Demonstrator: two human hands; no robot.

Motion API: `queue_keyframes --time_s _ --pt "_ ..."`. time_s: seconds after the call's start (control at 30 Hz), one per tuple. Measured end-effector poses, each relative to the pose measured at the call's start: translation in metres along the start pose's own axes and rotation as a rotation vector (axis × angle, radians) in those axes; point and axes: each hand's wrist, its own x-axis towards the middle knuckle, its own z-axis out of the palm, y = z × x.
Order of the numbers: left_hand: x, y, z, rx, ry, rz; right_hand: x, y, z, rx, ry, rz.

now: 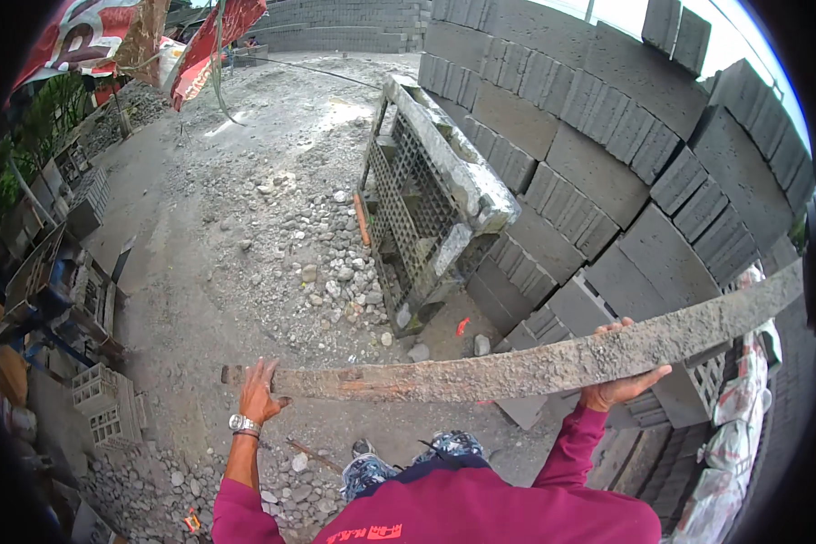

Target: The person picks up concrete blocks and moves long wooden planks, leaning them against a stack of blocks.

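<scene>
A long plank (480, 374) crusted with dried grey cement is held across in front of me at about waist height. My left hand (259, 392), with a watch on the wrist, grips it near its left end, the thumb on the near edge. Farther right, my right hand (626, 388) is wrapped round it from below, with fingertips showing over the far edge. Its right end reaches out toward the block stack. The hand's palm side and most of its fingers are hidden by the wood.
Ahead stands a weathered pallet (426, 199) on edge, beside a tall stack of grey concrete blocks (598, 172). Loose stones (335, 281) litter the ground. White sacks (730, 453) line the right. Metal machinery (59, 290) and a pale plastic crate (109, 408) are at left.
</scene>
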Motion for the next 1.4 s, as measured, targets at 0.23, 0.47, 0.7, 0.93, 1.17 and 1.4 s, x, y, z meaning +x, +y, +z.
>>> queue_keyframes --time_s 0.23,0.47,0.7,0.93,1.17,1.4 --pt "0.075 -0.107 -0.037 -0.06 0.084 -0.072 -0.036 0.093 0.067 0.007 -0.114 0.146" --pt "0.1 -0.238 -0.045 -0.107 0.056 -0.131 -0.095 0.16 0.099 -0.031 -0.177 0.252" --pt "0.135 -0.289 -0.034 -0.06 0.004 -0.152 -0.157 0.206 0.093 -0.092 -0.163 0.439" --pt "0.081 -0.375 -0.058 0.446 -0.038 0.072 -0.254 0.259 0.104 -0.163 -0.304 0.674" --pt "0.001 -0.483 -0.026 0.47 -0.183 -0.2 -0.279 0.271 0.18 -0.538 -0.563 0.762" --pt "-0.088 -0.506 0.021 0.336 -0.15 -0.443 -0.267 0.316 0.215 -0.384 -0.631 0.875"
